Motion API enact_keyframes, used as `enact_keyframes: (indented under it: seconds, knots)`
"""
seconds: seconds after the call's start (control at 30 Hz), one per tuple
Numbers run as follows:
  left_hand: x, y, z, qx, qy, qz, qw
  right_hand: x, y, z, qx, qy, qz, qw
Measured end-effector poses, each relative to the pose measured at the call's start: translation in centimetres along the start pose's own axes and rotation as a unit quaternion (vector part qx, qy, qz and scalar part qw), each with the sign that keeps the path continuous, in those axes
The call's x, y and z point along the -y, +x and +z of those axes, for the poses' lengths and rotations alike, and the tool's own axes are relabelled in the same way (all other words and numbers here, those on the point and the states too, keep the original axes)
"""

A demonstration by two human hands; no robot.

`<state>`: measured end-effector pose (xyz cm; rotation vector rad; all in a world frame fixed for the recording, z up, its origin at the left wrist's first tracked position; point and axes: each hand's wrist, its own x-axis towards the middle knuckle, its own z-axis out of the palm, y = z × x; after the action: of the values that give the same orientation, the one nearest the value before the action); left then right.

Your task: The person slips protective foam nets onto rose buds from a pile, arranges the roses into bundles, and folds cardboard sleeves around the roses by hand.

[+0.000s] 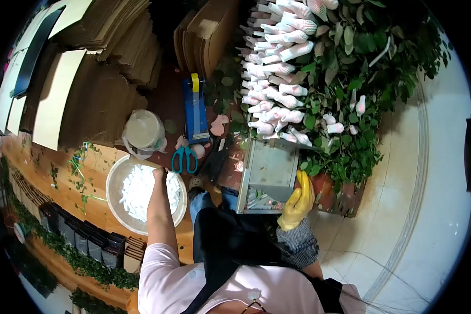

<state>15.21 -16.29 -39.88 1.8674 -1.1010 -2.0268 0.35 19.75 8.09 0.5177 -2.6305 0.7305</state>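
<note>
My bare left hand (pixel 160 172) is at the upper rim of a round white basin (pixel 111 194), which holds many small white foam sleeves (pixel 136 196). Its fingers are mostly hidden, so I cannot make out their grip. On the other side, my right hand (pixel 298 203) wears a yellow glove and stretches its fingers along the right edge of a shallow metal tray (pixel 269 165). Scraps lie in the tray's near end. Beyond it is a stack of flowers with heads in pale netted sleeves (pixel 282 68), their leafy stems (pixel 350 68) pointing right.
Teal-handled scissors (pixel 184 159) and a blue tape dispenser (pixel 196 112) lie left of the tray. A plastic-wrapped round tub (pixel 144 131) stands behind the basin. Cardboard stacks (pixel 94 99) rise at the upper left. Leafy stems and dark boxes (pixel 83 233) line the floor at lower left.
</note>
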Motion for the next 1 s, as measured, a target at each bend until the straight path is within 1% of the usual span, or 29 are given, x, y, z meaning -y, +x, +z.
enact_keyframes:
  seconds: [0.07,0.1,0.13,0.17,0.2,0.23,0.27,0.3,0.33,0.37,0.4,0.47,0.53,0.6,0.63,0.67,0.73,0.77,0.8,0.87,0.9,0.93,0.97,1.0]
  knots:
    - [0.9,0.6,0.1,-0.003,-0.095,0.054,0.994,0.3,0.2,0.1,0.008,-0.010,0.010,1.000]
    - [1.8,2.4,-1.3,0.032,0.007,-0.011,0.999,-0.1,0.1,0.5,-0.008,0.008,-0.001,1.000]
    - [2.8,3.4,-2.2,0.051,0.042,-0.023,0.998,-0.2,0.0,0.5,0.004,0.007,0.000,1.000]
    - [2.9,3.3,-2.9,0.026,0.226,0.031,0.973,0.1,-0.1,0.4,0.003,0.007,-0.003,1.000]
    - [2.4,2.9,-3.5,0.003,0.399,0.087,0.913,0.1,0.1,0.4,-0.001,0.009,-0.009,1.000]
    - [1.3,0.0,-3.0,-0.028,0.104,0.054,0.993,-0.2,0.0,0.3,0.007,0.006,-0.012,1.000]
    - [1.7,0.6,-3.6,-0.026,0.022,0.009,0.999,-0.7,0.0,0.1,0.013,0.011,-0.017,1.000]
    - [-0.3,-1.4,-3.4,-0.030,0.160,-0.005,0.987,-1.2,0.0,-0.1,0.032,-0.007,-0.047,0.998]
    - [-2.9,-4.3,-3.2,-0.033,0.295,-0.021,0.955,-1.6,0.0,-0.3,0.049,-0.023,-0.078,0.995]
    - [0.1,-2.7,-4.2,-0.067,0.174,0.066,0.980,-1.6,0.1,-0.3,0.054,-0.009,-0.085,0.995]
    - [2.8,-1.0,-4.7,-0.133,0.142,0.181,0.964,-1.6,0.3,-0.5,0.056,0.000,-0.086,0.995]
    - [-1.7,-10.7,-3.5,-0.089,-0.003,0.167,0.982,-1.4,0.4,-0.9,0.078,0.016,-0.085,0.993]
    - [-1.2,-15.9,-5.7,-0.142,-0.015,0.254,0.957,-1.9,0.4,-1.4,0.084,0.027,-0.099,0.991]
    - [-2.0,-22.8,-10.1,-0.254,0.017,0.216,0.943,-2.1,0.8,-2.0,0.172,0.065,-0.067,0.981]
    - [-3.4,-27.1,-12.7,-0.251,-0.042,0.201,0.946,-2.2,0.9,-2.4,0.211,0.072,-0.043,0.974]
    - [-4.9,-31.4,-15.3,-0.245,-0.103,0.186,0.946,-2.4,0.9,-2.8,0.211,0.083,-0.050,0.973]
    - [-7.3,-38.7,-20.2,-0.271,-0.152,0.246,0.918,-2.5,1.2,-3.3,0.278,0.136,-0.029,0.951]
    - [-9.8,-43.3,-20.5,-0.270,-0.141,0.285,0.909,-2.4,1.8,-3.8,0.342,0.211,0.024,0.916]
    - [-12.5,-48.4,-19.7,-0.269,-0.130,0.322,0.898,-2.1,2.1,-3.7,0.345,0.222,0.011,0.912]
    - [-17.7,-57.7,-15.2,-0.290,-0.041,0.334,0.896,-0.9,2.6,-3.1,0.418,0.398,-0.035,0.816]
    - [-17.6,-59.2,-15.0,-0.221,0.001,0.400,0.890,0.9,3.5,-3.7,0.480,0.398,-0.079,0.778]
    - [-17.4,-60.2,-14.2,-0.217,0.110,0.421,0.874,2.8,3.9,-3.7,0.518,0.445,-0.105,0.723]
    - [-18.1,-61.7,-11.0,-0.224,0.175,0.436,0.854,4.9,4.4,-3.6,0.596,0.492,-0.087,0.628]
    - [-18.1,-62.2,-8.2,-0.181,0.201,0.460,0.846,6.3,3.1,-2.4,0.644,0.524,-0.066,0.554]
